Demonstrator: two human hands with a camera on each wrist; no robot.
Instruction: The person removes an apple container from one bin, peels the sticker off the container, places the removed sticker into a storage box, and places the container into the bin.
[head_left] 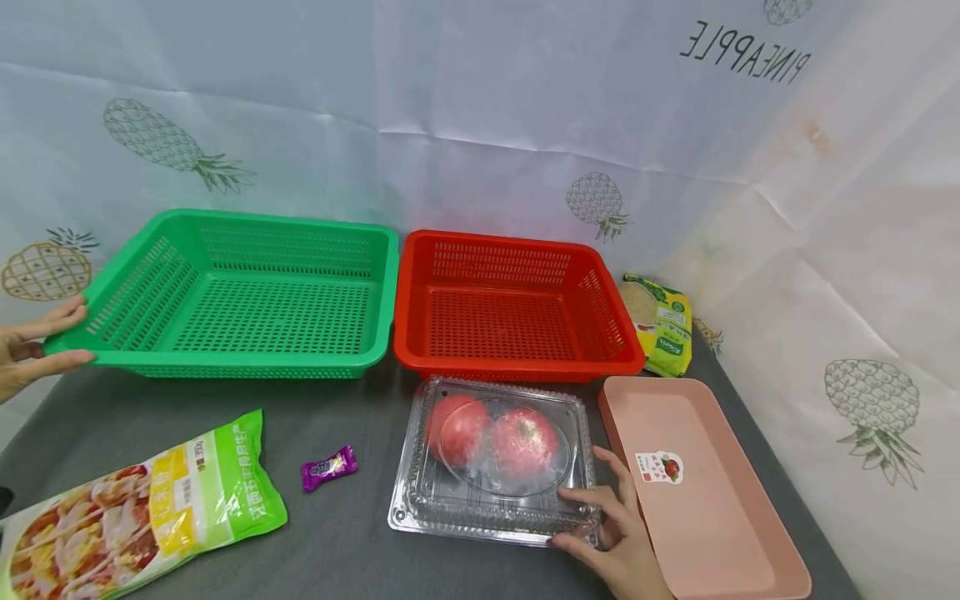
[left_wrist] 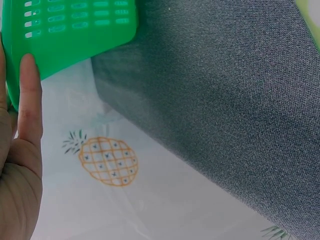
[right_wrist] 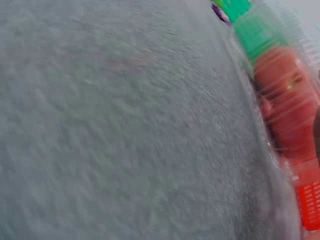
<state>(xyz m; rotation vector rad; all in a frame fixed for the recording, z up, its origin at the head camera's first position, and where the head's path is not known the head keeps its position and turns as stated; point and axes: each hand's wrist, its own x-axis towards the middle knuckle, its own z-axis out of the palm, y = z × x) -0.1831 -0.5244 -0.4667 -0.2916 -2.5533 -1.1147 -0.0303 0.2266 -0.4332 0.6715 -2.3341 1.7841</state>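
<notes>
Currently, at nine o'clock in the head view, the left hand (head_left: 33,348) grips the outer end of a green basket (head_left: 240,360) between thumb and fingers. At six o'clock on the dark grey surface (head_left: 341,550) lies a clear plastic box (head_left: 480,518) with two round red fruits (head_left: 523,442) inside; the right hand (head_left: 621,529), at five o'clock, grasps its right edge. From the box, a red basket (head_left: 517,369) stands at twelve. Overall, a pink tray (head_left: 708,483) sits at four, a yellow-green packet (head_left: 671,329) at three, a purple-wrapped sweet (head_left: 329,468) between seven and eight.
</notes>
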